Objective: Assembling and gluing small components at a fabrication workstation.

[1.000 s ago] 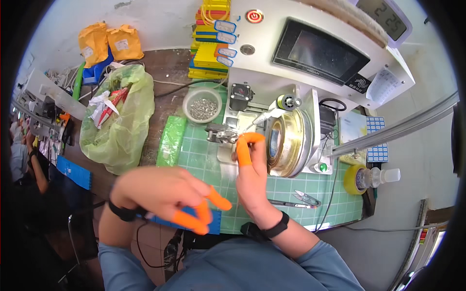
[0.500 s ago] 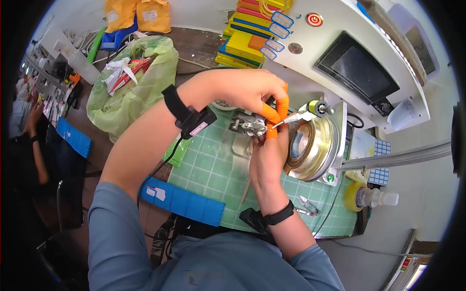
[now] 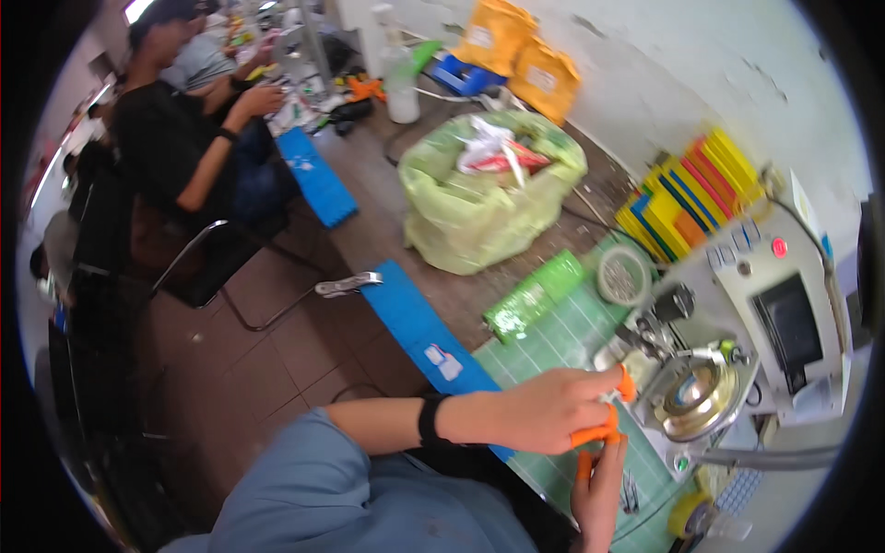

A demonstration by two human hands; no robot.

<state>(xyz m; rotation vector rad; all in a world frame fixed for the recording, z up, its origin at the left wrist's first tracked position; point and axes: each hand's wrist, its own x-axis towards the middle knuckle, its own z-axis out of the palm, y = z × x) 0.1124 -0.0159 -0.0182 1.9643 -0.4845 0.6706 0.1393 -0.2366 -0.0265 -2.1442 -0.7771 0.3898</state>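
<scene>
Orange finger covers show on both hands. My left hand (image 3: 530, 410) reaches across the mat's near part, fingers bent and closed round a small pale thing that I cannot make out. Just below it my right hand (image 3: 599, 493) is curled, its fingertips meeting the left fingers; what they pinch is hidden. Beyond the hands stands a bench machine (image 3: 737, 276) with a dark screen and red-lit button. Its metal clamp (image 3: 650, 336) and round shiny spool (image 3: 691, 401) are apart from my fingers. Small metal snips (image 3: 630, 493) lie beside my right hand.
A green gridded mat (image 3: 544, 359) carries a green packet (image 3: 535, 295) and a bowl of small pieces (image 3: 623, 276). A yellow-green bag (image 3: 489, 212) stands behind. Blue strips (image 3: 419, 318) line the table edge. Yellow bins (image 3: 691, 194) stand at the wall. Another person (image 3: 184, 138) sits far left.
The view has swung left, bringing in the neighbouring person and floor. Both hands have drawn back from the clamp and spool toward the mat's near edge, still together.
</scene>
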